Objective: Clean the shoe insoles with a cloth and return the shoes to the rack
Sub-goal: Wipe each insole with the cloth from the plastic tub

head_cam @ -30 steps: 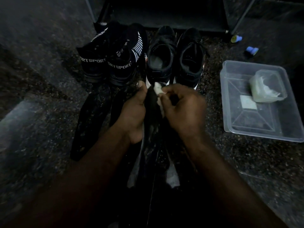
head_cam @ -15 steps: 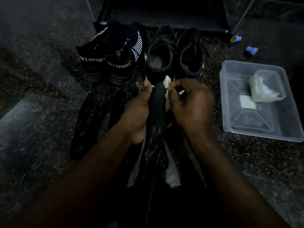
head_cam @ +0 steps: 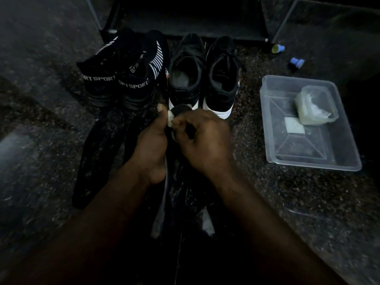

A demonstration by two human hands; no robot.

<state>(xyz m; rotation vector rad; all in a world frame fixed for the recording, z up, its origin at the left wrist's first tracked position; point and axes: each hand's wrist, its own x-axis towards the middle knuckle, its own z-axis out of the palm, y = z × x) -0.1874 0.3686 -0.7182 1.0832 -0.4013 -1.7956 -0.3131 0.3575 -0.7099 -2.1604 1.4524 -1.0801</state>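
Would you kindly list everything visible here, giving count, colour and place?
rack: 1, black, back centre
sport shoes: 2, black with white stripes, floor, back left
laced shoes: 2, black with white soles, right of the sport shoes
loose insoles: 2, dark, floor, left of the hands
held insole: 1, black, between the hands
cloth: 1, white, on the held insole's tip
tray: 1, clear, floor, right
tub: 1, clear, inside tray's far corner
small blue items: 2, floor behind tray
left hand: grips held insole
right hand: pinches cloth
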